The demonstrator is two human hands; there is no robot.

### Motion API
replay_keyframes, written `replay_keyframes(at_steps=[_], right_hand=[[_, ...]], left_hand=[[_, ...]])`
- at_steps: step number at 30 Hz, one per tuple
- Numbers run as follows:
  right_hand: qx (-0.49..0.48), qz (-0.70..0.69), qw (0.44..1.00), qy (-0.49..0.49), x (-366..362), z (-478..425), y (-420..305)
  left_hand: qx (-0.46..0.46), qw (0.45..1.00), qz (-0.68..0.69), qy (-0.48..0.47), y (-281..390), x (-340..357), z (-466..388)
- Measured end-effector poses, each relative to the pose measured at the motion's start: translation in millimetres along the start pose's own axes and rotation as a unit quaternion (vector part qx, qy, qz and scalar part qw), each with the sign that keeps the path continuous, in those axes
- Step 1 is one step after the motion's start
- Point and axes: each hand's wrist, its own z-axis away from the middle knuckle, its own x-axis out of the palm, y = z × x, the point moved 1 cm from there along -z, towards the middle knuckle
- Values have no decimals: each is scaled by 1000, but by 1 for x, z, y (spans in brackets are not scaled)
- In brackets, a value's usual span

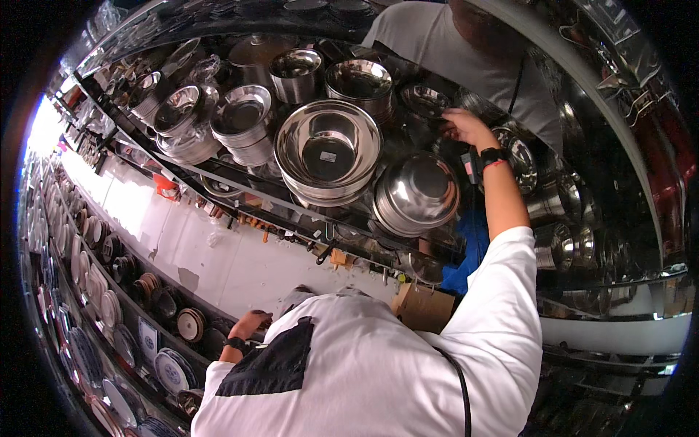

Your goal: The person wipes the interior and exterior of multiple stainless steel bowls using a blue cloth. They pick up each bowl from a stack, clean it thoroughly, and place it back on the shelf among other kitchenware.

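My right hand (466, 128) reaches over the shelf at the upper right, its fingertips at the edge of a shallow metal dish (425, 100); whether it grips the dish cannot be told. Below it, an upside-down stack of metal bowls (418, 191) stands beside a stack of large upright bowls (327, 147) with a label inside. Behind these are a stack of metal bowls (359, 82) and a deeper metal container (296, 74). My left hand (252, 323) hangs low by my side, near the lower-left shelves, its fingers partly hidden.
More stacked metal bowls (242, 123) stand on the left of the shelf, some with plastic wrapping. A mirror-like panel (600, 180) rises behind the shelf. Patterned plates (173, 371) line the lower-left shelves. A cardboard box (423, 307) and blue plastic (463, 262) lie below the shelf's right end.
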Motion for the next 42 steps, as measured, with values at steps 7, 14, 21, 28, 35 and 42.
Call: replay_keyframes(at_steps=[7,14,21,28,35,42], right_hand=[[-237,100,966,-31,36,227,-22],[10,109,987,-114,200,314,216],[288,40,955,-63,274,346,397],[401,-129,906,-30,301,389,395],[332,-156,930,15,329,417,384],[357,-179,916,31,343,434,383]], left_hand=[[-64,995,36,-68,-51,-11,24],[-77,993,-3,-93,-34,-55,5],[-72,992,-34,-102,-8,-86,-9],[-83,987,-55,-125,-5,-107,-18],[-102,982,-66,-146,-9,-128,-26],[-101,979,-78,-157,-15,-146,-23]])
